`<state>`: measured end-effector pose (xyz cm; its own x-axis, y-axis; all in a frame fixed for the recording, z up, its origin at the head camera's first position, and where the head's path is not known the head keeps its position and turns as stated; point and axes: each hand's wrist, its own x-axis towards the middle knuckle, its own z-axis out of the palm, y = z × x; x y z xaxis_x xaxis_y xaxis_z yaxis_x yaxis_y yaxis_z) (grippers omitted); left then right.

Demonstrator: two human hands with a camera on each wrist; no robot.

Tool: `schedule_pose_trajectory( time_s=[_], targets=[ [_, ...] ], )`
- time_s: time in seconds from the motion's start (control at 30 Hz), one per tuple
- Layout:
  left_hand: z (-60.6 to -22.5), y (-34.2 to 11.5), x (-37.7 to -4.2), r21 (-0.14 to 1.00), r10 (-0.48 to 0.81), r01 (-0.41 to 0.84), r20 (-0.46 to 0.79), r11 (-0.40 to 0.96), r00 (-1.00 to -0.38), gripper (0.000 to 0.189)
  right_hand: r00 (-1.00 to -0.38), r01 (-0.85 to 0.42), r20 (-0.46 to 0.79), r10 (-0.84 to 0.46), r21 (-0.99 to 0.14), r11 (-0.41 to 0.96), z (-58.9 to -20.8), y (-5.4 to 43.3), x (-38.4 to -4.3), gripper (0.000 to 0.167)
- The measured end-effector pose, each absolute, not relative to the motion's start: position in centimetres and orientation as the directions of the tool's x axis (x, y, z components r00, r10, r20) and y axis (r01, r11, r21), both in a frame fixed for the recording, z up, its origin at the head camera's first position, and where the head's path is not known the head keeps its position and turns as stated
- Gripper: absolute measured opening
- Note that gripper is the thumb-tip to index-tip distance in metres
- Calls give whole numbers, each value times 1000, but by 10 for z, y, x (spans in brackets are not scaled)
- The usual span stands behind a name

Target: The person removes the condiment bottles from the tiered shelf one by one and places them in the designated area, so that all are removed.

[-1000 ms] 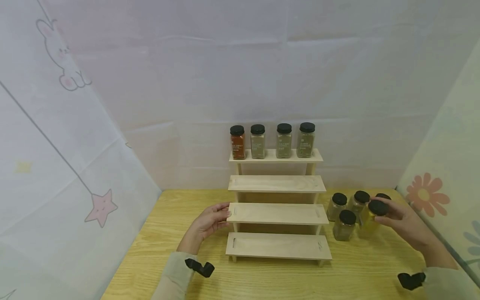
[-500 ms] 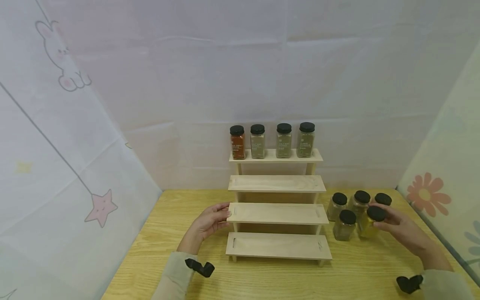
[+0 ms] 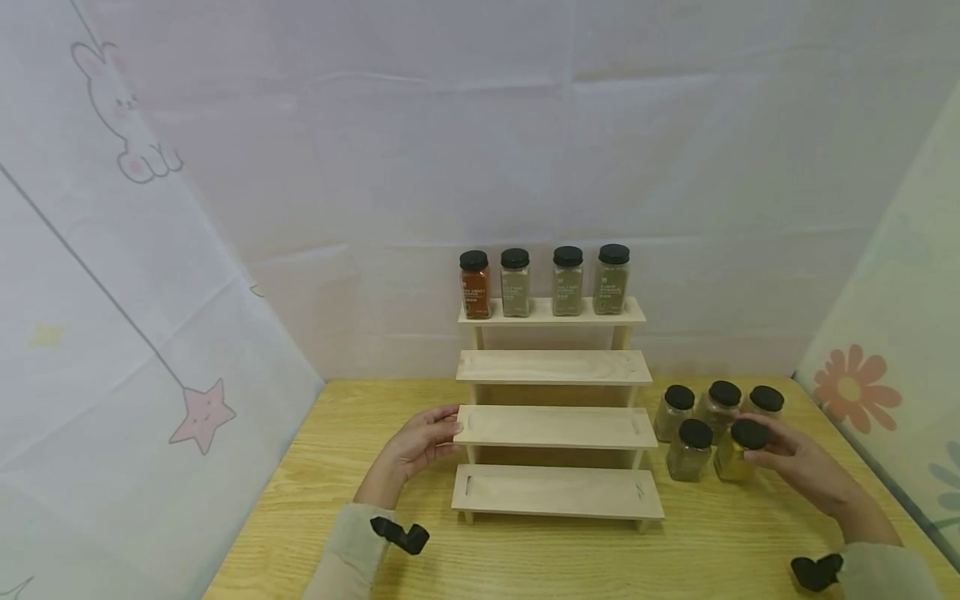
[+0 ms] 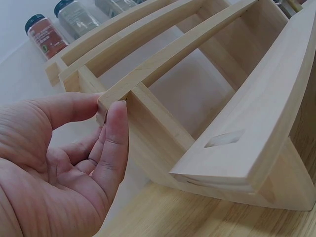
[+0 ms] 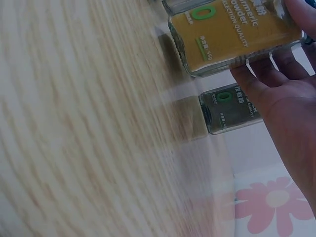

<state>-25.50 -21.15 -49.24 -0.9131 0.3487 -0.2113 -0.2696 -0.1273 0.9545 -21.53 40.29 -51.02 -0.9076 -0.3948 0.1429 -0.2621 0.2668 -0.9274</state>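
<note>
My left hand pinches the left end of a tier on a pale wooden stepped rack. In the left wrist view, thumb and forefinger meet at that board's corner. My right hand grips a turmeric powder jar, square glass with yellow-orange contents and a black lid. This jar stands upright beside a jar of grey-brown powder, its base close to the table in the right wrist view. The fingers wrap its upper part, partly hidden behind it.
Several black-lidded jars line the top tier, among them a red spice jar. Behind the turmeric jar stand more jars, including a dark-labelled one. A wood-grain table lies beneath, with a pale cloth wall behind.
My right hand has moved the turmeric jar slightly left and down toward the front of the jar group, uncovering the rear right jar's lid. The left hand stays put on the rack.
</note>
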Motion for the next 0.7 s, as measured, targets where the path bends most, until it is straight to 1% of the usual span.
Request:
schedule_pose_trajectory(
  time_s=[0.13, 0.47, 0.7],
  targets=[
    [-493, -212, -255, 952, 351, -272, -209, -139, -913, 65, -907, -268, 149, -395, -927, 264, -513, 403, -215, 55],
    [-494, -212, -256, 953, 353, -272, -209, -137, -912, 65, -922, -259, 139, -360, -914, 312, -518, 403, -214, 54],
    [-491, -212, -255, 952, 353, -276, -214, -134, -911, 64, -917, -247, 131, -377, -929, 277, -519, 403, -215, 55]
  ],
)
